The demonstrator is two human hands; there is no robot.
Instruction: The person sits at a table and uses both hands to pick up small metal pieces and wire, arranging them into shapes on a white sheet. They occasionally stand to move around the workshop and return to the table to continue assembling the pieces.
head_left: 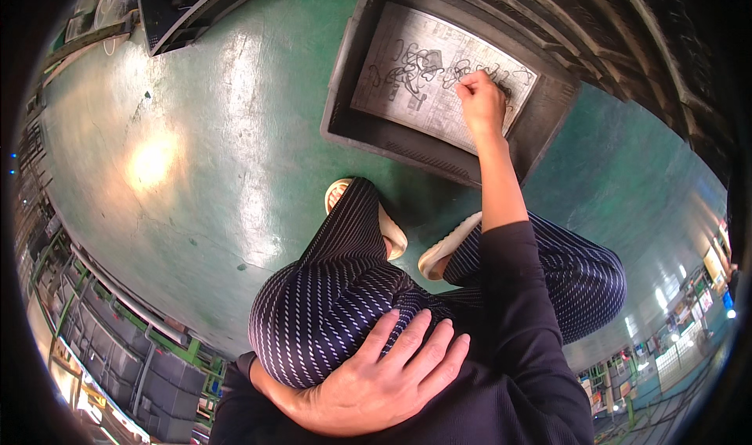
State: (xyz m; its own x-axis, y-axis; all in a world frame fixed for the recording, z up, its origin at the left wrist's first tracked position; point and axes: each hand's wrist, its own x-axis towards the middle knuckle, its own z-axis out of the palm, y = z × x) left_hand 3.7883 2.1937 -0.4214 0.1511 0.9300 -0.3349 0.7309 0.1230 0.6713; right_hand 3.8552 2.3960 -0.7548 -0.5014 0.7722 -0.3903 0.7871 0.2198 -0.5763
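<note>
My right hand (483, 104) reaches over a dark plastic bin (337, 120) on the floor ahead of me. Its thumb and fingers are pinched together among thin, dark, curved wire-like pieces (415, 70); whatever they may hold is too small to make out. More of these curved pieces lie loosely tangled on a printed paper sheet (376, 92) that lines the bin's bottom. Some pieces are hidden behind my right hand. My left hand (384, 378) rests across my lap and thigh, fingers spread and holding nothing.
A stack of dark, ridged trays or racks (595, 22) stands close beyond the bin at the far right. The green floor (211, 132) reflects bright lamps. At the far left stands a dark angular container (180, 14). My feet in pale shoes (446, 249) are near the bin's front side.
</note>
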